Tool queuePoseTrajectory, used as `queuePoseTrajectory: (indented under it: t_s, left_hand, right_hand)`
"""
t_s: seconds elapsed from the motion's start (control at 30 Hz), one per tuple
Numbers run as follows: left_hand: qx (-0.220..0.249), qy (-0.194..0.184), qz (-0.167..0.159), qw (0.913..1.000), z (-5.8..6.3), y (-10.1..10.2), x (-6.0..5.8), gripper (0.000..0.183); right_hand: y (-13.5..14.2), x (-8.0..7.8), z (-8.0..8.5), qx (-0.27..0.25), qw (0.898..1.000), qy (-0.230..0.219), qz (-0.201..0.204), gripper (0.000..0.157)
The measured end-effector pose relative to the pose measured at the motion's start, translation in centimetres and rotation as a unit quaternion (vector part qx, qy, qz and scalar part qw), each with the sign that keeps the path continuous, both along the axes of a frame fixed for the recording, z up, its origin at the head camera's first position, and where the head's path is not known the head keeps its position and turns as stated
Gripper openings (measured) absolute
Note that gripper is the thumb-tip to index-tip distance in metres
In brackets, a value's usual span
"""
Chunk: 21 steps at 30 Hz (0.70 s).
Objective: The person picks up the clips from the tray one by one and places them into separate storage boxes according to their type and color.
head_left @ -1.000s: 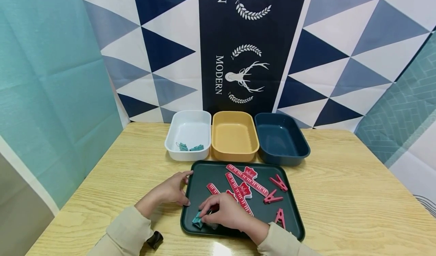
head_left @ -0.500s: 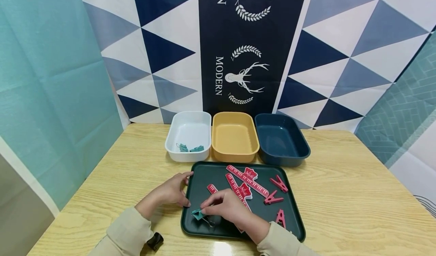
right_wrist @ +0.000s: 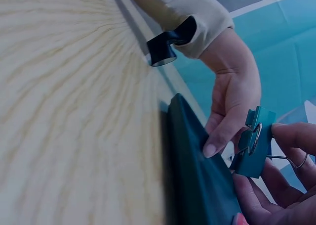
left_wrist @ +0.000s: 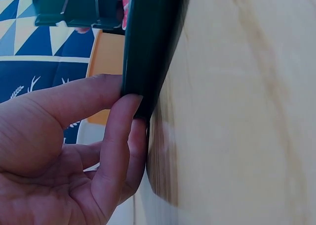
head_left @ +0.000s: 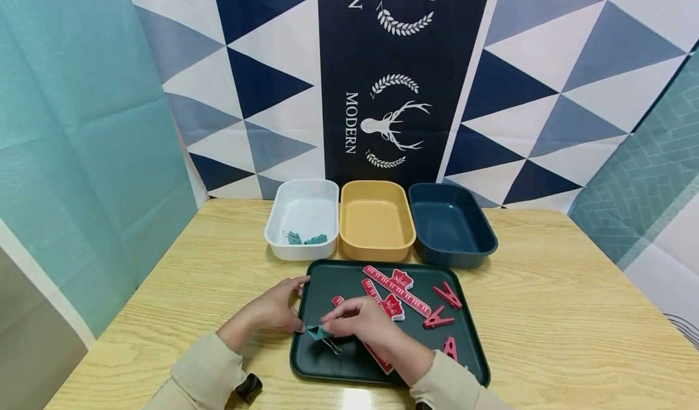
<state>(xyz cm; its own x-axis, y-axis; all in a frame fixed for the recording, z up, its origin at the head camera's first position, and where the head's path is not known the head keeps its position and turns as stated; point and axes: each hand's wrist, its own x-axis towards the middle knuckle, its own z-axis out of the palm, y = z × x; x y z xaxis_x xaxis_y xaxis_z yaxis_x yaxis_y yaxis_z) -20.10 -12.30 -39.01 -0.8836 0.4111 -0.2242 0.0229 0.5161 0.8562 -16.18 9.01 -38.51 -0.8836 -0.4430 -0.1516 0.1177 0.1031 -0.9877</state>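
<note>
My right hand (head_left: 364, 325) pinches a teal binder clip (head_left: 317, 333) between thumb and fingers, above the near left part of the dark green tray (head_left: 327, 276). In the right wrist view the binder clip (right_wrist: 257, 142) shows its wire handles, one sticking out toward my fingers. My left hand (head_left: 275, 305) grips the tray's left rim; the left wrist view has its thumb and fingers on either side of the rim (left_wrist: 143, 62). Red piano-key ruler clips (head_left: 397, 285) lie on the tray, one partly hidden under my right hand. Red clothespins (head_left: 438, 318) lie at the tray's right.
Behind the tray stand a white bin (head_left: 302, 251) with teal binder clips (head_left: 315, 239) inside, a yellow bin (head_left: 377, 252) and a dark blue bin (head_left: 459, 256). The wooden table (head_left: 546, 313) extends to both sides. Patterned cloth hangs behind.
My right hand has raised the binder clip a little off the tray and turned it, so a wire handle now shows below. My left hand stays at the tray's rim.
</note>
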Motion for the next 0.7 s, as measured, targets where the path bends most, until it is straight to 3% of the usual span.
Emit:
queuePoseTrajectory:
  t_s: [0.23,0.7]
  left_hand:
    - [-0.007,0.0,-0.004,1.0,-0.1,-0.1,-0.1,0.095]
    - [0.022,-0.019,-0.001,0.9996,0.0,-0.1,0.0,0.097]
  right_hand:
    - [-0.2,-0.3,0.6,-0.039,0.999,-0.025,-0.009,0.019]
    - [-0.3,-1.5,1.1,-0.09,0.995,-0.015,-0.036,0.016]
